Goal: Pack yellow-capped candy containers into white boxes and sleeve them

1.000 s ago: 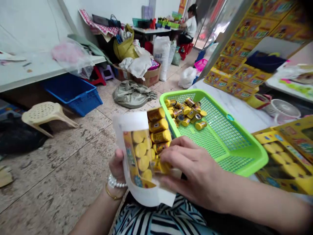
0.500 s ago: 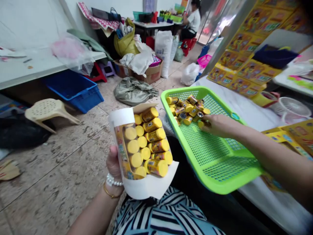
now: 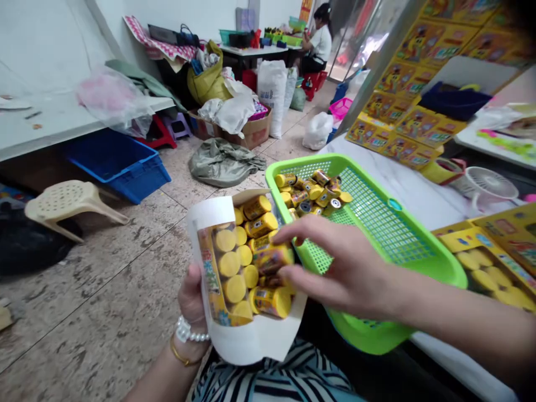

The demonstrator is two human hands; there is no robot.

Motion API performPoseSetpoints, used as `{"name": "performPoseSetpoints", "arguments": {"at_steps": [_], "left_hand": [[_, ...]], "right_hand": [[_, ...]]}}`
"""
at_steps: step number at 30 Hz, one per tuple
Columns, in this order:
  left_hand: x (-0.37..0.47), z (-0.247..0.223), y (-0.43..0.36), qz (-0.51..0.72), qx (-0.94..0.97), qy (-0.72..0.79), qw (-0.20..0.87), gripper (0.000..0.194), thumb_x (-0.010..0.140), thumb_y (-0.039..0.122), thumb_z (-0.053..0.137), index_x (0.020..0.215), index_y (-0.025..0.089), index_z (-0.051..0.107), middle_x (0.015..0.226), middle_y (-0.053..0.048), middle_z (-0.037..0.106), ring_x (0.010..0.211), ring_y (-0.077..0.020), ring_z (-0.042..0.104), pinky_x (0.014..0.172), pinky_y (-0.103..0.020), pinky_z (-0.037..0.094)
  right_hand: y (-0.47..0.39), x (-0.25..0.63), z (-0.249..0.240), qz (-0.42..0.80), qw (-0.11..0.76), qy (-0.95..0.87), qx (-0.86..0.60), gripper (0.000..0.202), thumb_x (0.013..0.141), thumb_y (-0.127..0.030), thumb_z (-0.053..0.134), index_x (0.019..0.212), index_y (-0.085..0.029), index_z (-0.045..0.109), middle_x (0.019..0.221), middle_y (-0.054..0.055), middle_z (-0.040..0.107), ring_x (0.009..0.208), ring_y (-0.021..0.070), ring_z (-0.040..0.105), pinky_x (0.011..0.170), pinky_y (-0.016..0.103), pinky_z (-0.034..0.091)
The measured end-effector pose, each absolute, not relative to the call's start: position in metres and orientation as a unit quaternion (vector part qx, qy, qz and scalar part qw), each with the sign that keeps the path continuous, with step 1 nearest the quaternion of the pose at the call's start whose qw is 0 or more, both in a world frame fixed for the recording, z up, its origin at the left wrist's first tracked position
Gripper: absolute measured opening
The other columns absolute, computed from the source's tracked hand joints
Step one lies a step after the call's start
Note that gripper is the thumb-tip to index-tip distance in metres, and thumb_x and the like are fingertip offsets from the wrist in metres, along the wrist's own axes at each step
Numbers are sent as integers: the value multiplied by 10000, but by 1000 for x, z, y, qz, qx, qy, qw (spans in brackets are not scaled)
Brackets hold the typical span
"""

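My left hand (image 3: 193,301) is closed round the left side of a white and yellow window box (image 3: 247,329), tilted with its open flap side facing right. Rows of small canisters with yellow caps (image 3: 230,262) fill the box, some seen through its clear window. Between the thumb and fingers of my right hand (image 3: 352,268) is one yellow canister (image 3: 274,259), held at the box's open side among the others. Beyond that hand, a green mesh basket (image 3: 379,231) has a heap of loose canisters (image 3: 314,192) at its far end.
Yellow printed boxes (image 3: 402,111) are stacked at the right, and a filled box (image 3: 489,273) lies by the basket. On the left are a cream stool (image 3: 69,201), a blue crate (image 3: 142,173) and a white table (image 3: 25,125). A person (image 3: 320,42) sits at the back.
My right hand has come from the basket to the box, bringing a canister among the others. The view has shifted slightly; my left hand still holds the box.
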State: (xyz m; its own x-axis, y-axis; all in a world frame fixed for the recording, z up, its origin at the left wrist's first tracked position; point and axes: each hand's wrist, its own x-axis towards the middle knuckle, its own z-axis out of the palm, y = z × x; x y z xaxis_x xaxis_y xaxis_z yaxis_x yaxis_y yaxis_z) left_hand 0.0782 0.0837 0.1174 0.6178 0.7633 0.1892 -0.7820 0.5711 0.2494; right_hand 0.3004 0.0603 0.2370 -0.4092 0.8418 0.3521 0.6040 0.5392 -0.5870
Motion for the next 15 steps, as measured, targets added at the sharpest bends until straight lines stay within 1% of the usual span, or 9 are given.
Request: {"name": "performPoseSetpoints", "arguments": {"at_steps": [3, 5, 7, 8, 10, 11, 12, 13, 15], "left_hand": [[74, 114, 82, 424, 138, -64, 893, 379, 968, 394, 525, 1305, 296, 668, 1313, -12, 698, 1190, -261, 673, 1179, -474, 367], [70, 113, 83, 391, 139, -64, 908, 384, 963, 393, 530, 1316, 314, 659, 1289, -7, 711, 1222, -275, 651, 1170, -476, 385], [67, 113, 86, 361, 149, -59, 919, 370, 956, 393, 539, 1296, 334, 672, 1222, 7, 744, 1254, -280, 626, 1162, -469, 401], [68, 115, 87, 358, 153, -61, 919, 357, 955, 397, 538, 1276, 348, 685, 1184, 17, 760, 1269, -280, 613, 1157, -464, 411], [70, 119, 89, 372, 162, -76, 911, 337, 960, 396, 520, 1240, 369, 705, 1096, 27, 787, 1284, -276, 600, 1148, -459, 426], [72, 121, 90, 383, 165, -86, 905, 338, 962, 393, 512, 1239, 371, 705, 1074, 27, 791, 1280, -274, 603, 1143, -460, 431], [75, 123, 90, 387, 166, -93, 902, 344, 964, 392, 507, 1248, 366, 701, 1085, 25, 788, 1274, -275, 609, 1141, -462, 433], [77, 124, 90, 383, 165, -96, 904, 354, 966, 393, 507, 1265, 355, 691, 1124, 21, 777, 1262, -277, 619, 1142, -464, 430], [80, 127, 89, 365, 157, -98, 912, 371, 971, 388, 510, 1297, 323, 673, 1238, 9, 730, 1207, -272, 659, 1156, -468, 406]], "right_hand": [[58, 292, 233, 154, 271, -873, -376, 223, 905, -271, 670, 1078, -132, 648, 1040, 93, 742, 953, 203, 649, 957, 378, 513], [59, 305, 236, 129, 276, -870, -387, 266, 929, -338, 663, 1103, -137, 653, 1110, 103, 736, 1018, 202, 649, 979, 372, 507], [65, 329, 237, 59, 283, -839, -461, 238, 958, -366, 617, 1062, -157, 662, 1054, 94, 741, 994, 200, 659, 931, 368, 521], [69, 344, 235, 16, 259, -813, -521, 218, 968, -365, 590, 1018, -168, 667, 991, 90, 741, 941, 207, 668, 877, 373, 529], [83, 374, 223, -37, 153, -741, -653, 210, 944, -369, 587, 936, -174, 664, 887, 98, 725, 814, 230, 670, 736, 375, 522], [92, 388, 214, -35, 92, -704, -703, 204, 909, -370, 617, 924, -171, 658, 862, 104, 719, 760, 237, 665, 674, 365, 504], [100, 400, 204, -20, 51, -680, -731, 206, 875, -364, 650, 935, -168, 649, 851, 105, 718, 730, 237, 660, 637, 350, 486], [108, 408, 194, -3, 31, -669, -743, 215, 853, -349, 665, 964, -166, 638, 859, 101, 721, 721, 229, 658, 623, 334, 476], [119, 416, 179, 21, 41, -673, -739, 212, 848, -315, 651, 996, -170, 609, 886, 83, 724, 751, 207, 655, 649, 311, 477]]}}
